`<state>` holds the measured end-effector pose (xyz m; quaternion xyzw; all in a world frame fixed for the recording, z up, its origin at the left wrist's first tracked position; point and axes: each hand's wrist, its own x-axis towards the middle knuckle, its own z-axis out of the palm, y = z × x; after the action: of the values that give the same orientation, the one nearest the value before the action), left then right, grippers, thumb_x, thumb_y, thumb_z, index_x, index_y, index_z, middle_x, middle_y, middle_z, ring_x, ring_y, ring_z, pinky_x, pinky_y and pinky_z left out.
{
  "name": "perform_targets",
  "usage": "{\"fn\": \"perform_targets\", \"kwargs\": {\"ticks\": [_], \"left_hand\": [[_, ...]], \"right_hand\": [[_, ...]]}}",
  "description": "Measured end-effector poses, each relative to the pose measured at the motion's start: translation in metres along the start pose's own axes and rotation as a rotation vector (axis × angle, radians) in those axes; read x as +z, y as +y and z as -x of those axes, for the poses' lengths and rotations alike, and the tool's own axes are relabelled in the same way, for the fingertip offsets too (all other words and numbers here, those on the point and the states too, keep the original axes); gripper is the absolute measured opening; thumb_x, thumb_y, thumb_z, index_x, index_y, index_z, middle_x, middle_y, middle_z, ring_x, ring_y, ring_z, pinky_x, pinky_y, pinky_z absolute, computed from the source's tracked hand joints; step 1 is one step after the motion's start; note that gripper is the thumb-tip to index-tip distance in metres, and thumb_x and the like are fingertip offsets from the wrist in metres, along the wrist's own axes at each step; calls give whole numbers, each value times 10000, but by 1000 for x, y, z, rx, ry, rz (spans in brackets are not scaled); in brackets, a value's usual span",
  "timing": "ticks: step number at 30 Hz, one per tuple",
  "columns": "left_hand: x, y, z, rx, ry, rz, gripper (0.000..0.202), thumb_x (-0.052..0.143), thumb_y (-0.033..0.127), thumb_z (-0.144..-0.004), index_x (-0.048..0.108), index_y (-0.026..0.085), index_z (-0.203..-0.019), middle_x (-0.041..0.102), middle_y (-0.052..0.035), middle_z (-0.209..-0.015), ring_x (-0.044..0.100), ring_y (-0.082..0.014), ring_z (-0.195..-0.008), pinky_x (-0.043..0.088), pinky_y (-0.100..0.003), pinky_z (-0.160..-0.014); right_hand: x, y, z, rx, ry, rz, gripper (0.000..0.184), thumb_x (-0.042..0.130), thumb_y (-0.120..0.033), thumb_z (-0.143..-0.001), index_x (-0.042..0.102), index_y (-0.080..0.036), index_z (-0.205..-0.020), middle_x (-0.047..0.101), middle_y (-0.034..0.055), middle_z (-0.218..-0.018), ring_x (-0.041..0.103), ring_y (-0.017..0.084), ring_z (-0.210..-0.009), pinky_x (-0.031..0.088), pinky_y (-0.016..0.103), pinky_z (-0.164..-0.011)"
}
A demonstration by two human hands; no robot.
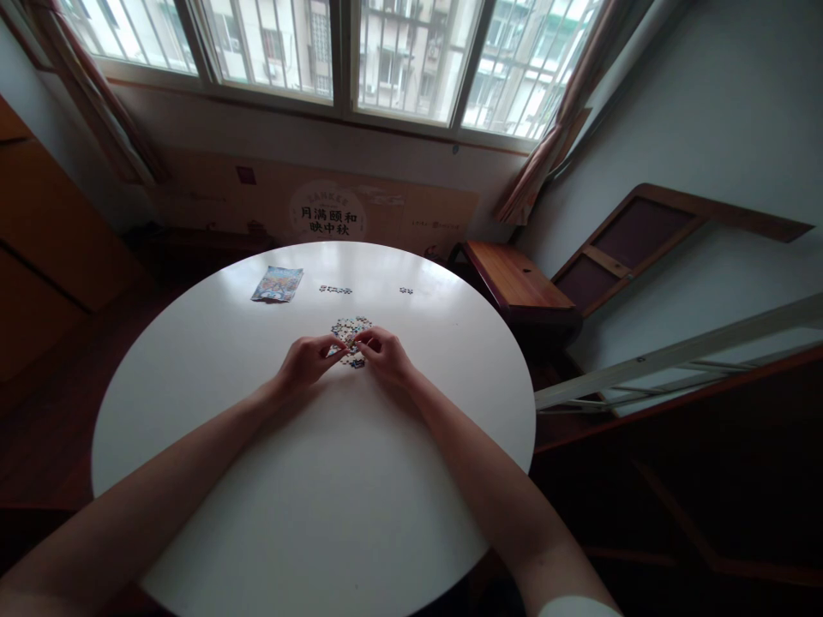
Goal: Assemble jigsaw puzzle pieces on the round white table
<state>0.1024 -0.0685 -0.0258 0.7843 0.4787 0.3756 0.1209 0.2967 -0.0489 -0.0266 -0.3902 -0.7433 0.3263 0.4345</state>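
Observation:
A loose pile of small jigsaw puzzle pieces (351,326) lies on the white round table (309,488). Over the left side of the pile, my left hand (309,357) is closed in a pinch, with a tiny puzzle piece at its fingertips. My right hand (384,351) pinches from the other side, its fingertips nearly meeting the left ones, apparently on a puzzle piece too; the fingers partly hide it. Beyond the pile are a short row of joined pieces (336,290) and a smaller cluster of pieces (405,290).
A colourful picture sheet or packet (278,284) lies at the far left of the table. Behind the table's right edge stands a wooden side table (518,274). Barred windows (405,64) and a printed banner (386,206) are at the back.

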Motion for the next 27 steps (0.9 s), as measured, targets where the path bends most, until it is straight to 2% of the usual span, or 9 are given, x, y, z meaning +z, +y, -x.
{"fn": "perform_targets", "kwargs": {"ticks": [6,17,27], "left_hand": [[-2,3,0,-23,5,-10,309,629,468,-783,695,166,-782,373,71,-484,336,-70,-457,278,-199,-495],[-1,5,0,-1,15,-19,346,619,462,-796,691,196,-1005,341,84,-493,326,-71,-450,256,-197,-484],[-1,4,-1,-15,20,3,359,612,482,-795,709,178,-959,341,77,-489,315,-74,-455,254,-200,-482]], "right_hand": [[0,-3,1,-5,-13,-9,126,572,-206,-791,667,-167,-866,595,7,-772,524,82,-619,450,210,-595],[-1,-6,1,-19,-50,-30,154,558,-192,-797,665,-171,-906,598,2,-763,530,71,-593,441,186,-553],[0,-3,1,20,-49,-26,176,553,-203,-805,644,-171,-952,601,-5,-744,526,71,-591,447,186,-560]]}}
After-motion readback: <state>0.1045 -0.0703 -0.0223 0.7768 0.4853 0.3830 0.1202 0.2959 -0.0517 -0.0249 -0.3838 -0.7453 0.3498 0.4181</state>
